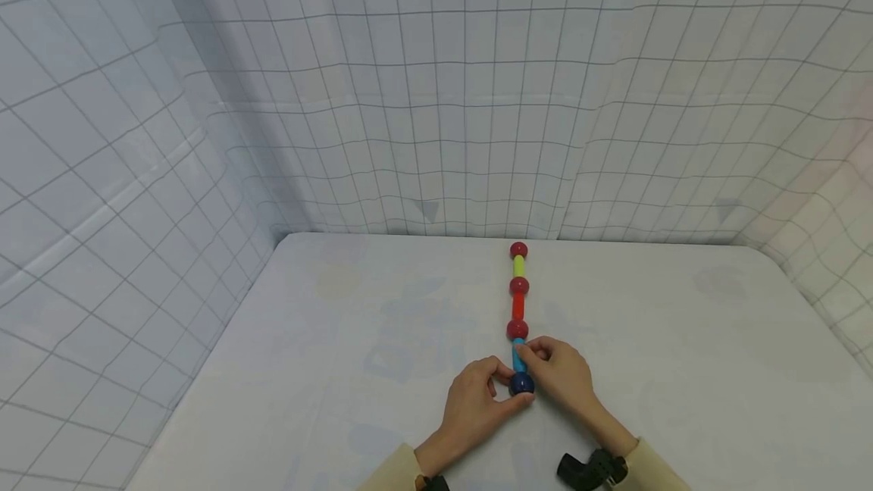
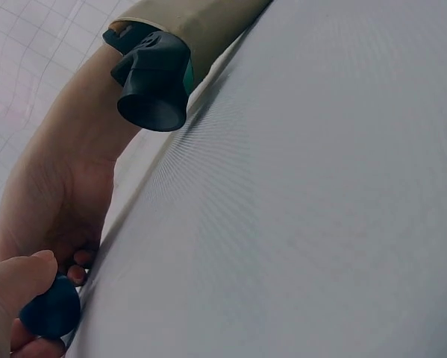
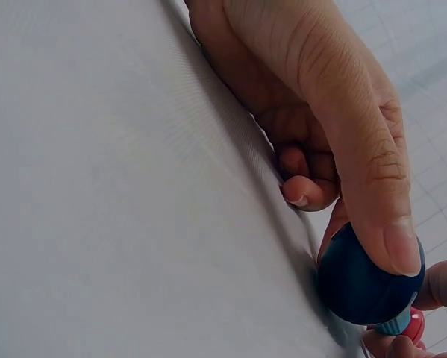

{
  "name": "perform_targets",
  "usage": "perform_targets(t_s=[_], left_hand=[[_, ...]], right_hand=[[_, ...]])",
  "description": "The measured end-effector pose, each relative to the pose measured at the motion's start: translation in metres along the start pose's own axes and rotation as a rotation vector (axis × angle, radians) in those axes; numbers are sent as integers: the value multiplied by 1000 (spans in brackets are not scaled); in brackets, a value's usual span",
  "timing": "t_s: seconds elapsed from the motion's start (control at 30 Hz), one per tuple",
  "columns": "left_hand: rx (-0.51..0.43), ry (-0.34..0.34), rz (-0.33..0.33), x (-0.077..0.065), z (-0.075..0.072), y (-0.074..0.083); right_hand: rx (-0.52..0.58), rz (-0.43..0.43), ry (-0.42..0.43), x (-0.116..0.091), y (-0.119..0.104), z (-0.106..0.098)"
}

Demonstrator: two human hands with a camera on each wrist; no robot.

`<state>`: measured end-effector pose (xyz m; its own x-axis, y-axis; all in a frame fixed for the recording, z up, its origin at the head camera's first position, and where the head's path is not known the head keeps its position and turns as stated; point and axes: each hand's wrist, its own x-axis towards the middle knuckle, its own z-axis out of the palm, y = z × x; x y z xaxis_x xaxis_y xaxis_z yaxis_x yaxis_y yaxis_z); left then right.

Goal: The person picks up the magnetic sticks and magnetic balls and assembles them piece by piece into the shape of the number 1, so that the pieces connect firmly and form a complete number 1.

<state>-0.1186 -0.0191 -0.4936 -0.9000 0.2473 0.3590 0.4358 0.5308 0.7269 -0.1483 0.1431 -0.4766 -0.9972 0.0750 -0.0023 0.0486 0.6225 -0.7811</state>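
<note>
A straight chain of balls and short sticks lies on the white table, running away from me in the head view. At its near end is a dark blue ball [image 1: 521, 384], pinched between the thumb and fingers of my left hand [image 1: 474, 401]. My right hand [image 1: 564, 376] pinches the light blue stick [image 1: 519, 364] just beyond it. Farther along come a red ball [image 1: 517, 329], a red stick [image 1: 518, 306], a second red ball [image 1: 519, 285], a yellow-green stick [image 1: 519, 266] and a last red ball [image 1: 519, 250]. In the right wrist view, the left thumb presses the dark blue ball [image 3: 366, 280].
The white-covered table [image 1: 307, 339] ends at a back edge close behind the farthest ball. Grid-patterned white curtains [image 1: 464, 97] hang behind it and on both sides. A black wrist-worn device [image 1: 593, 470] sits by the right sleeve, low over the table.
</note>
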Motion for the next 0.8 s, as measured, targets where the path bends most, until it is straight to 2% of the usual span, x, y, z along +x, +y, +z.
perform_targets(t_s=[0.3,0.5,0.8], left_hand=[[7,10,-8,0,0,1],[9,0,-47,1,0,2],[-10,-19,-56,1,-1,2]], right_hand=[[22,14,14,-1,-2,1],[-6,32,36,0,0,4],[-31,1,40,0,0,4]])
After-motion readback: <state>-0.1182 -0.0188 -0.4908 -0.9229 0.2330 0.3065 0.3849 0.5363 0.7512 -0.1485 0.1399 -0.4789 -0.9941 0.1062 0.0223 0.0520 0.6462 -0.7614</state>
